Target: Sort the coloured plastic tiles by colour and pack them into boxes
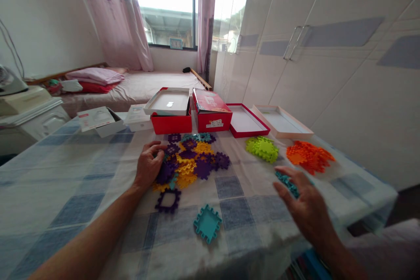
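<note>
My left hand is at the left side of a mixed pile of notched plastic building tiles, its fingers curled in against the pieces. What sits between thumb and fingers is mostly hidden. The pile holds purple tiles, yellow tiles and a few teal ones. Over on the right, my right hand hovers around a cluster of teal tiles, thumb and fingers apart and slightly blurred. A single teal square tile lies near the front, and a purple square frame rests just below the pile.
Lime-green tiles and orange tiles form separate heaps at the right. Behind stand red boxes, a red-rimmed lid, a pale lid and a white carton. A checked cloth covers the table.
</note>
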The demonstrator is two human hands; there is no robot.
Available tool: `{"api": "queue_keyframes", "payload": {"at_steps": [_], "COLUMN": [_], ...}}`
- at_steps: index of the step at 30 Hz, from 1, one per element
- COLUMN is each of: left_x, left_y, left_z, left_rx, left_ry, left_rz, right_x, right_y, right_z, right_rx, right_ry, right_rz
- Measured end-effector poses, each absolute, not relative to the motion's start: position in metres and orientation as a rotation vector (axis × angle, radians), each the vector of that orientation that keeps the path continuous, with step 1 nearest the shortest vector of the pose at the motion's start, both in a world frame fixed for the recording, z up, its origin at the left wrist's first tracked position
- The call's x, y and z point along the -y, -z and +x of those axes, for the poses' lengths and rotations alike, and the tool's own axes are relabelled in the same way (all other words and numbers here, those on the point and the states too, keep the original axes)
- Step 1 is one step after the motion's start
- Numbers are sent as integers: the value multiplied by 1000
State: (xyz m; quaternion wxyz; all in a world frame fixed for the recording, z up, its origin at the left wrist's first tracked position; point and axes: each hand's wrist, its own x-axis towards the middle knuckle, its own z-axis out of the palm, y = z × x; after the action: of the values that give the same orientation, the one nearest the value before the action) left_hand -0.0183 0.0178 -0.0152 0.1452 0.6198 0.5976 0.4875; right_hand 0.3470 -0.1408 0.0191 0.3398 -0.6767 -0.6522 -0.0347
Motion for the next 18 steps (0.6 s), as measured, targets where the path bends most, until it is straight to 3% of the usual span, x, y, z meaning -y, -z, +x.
{"api": "queue_keyframes", "payload": {"at_steps": [4, 10, 13, 18], "left_x": [-19, -19, -19, -21], "left_y": [18, 15, 15, 19], "left_z": [-20, -21, -21, -23], "left_rx": [-1697, -1714, -1713, -1698], "left_ry": [-1402, -1385, -1370, -1382], "left_rz": [1761, 1793, 1799, 1789], "right_x": [158, 159, 152, 129], "right_y": [-16, 2, -6, -16], "right_z": [258, 219, 242, 325], "right_rx": [2193, 2195, 2089, 1767], "right_ry": [-476, -483, -347, 349], "right_rz": [-1441, -1421, -1486, -1843]}}
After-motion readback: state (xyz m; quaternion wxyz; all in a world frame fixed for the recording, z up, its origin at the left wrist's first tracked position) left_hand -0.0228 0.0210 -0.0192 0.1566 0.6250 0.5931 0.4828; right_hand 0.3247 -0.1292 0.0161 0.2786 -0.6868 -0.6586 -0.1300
